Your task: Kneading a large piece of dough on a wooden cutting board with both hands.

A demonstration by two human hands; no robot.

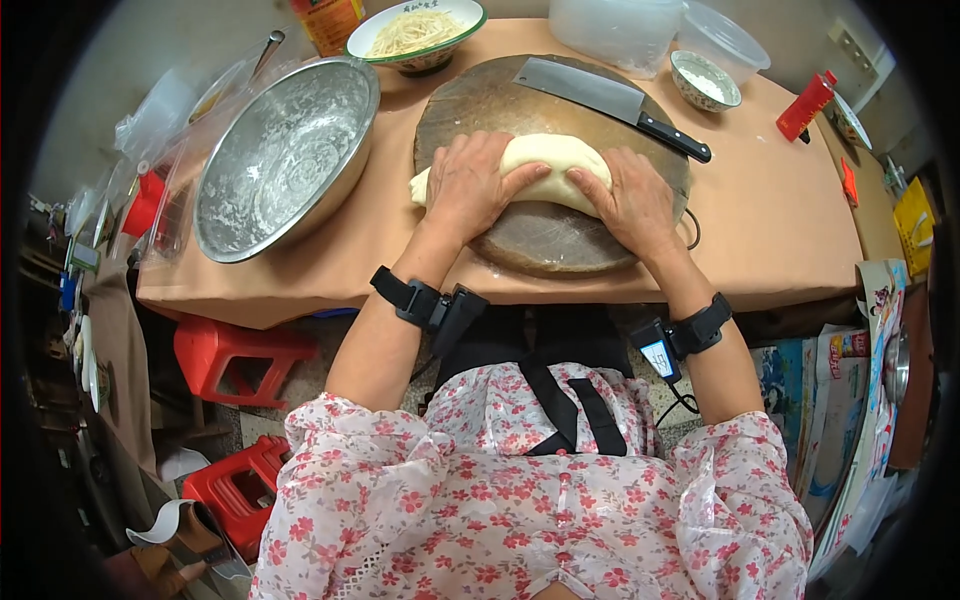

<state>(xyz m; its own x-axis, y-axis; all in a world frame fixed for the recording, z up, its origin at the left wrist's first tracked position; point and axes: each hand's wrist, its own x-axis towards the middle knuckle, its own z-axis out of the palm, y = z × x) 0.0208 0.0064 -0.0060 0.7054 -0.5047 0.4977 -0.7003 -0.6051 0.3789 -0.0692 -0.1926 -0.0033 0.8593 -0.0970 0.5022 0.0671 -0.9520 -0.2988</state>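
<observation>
A thick, pale log of dough lies across the round wooden cutting board, bowed slightly upward in the middle. My left hand is wrapped over its left part, and a short end of dough sticks out past that hand. Over the right end curls my right hand. Both thumbs press the near side of the dough and point toward each other. Behind the dough, a cleaver with a black handle rests flat on the board, its handle reaching over the right edge.
Left of the board stands a big metal bowl dusted with flour. A bowl of pale shreds is at the back, with a small bowl of white powder and plastic containers back right. Red stools stand below the table.
</observation>
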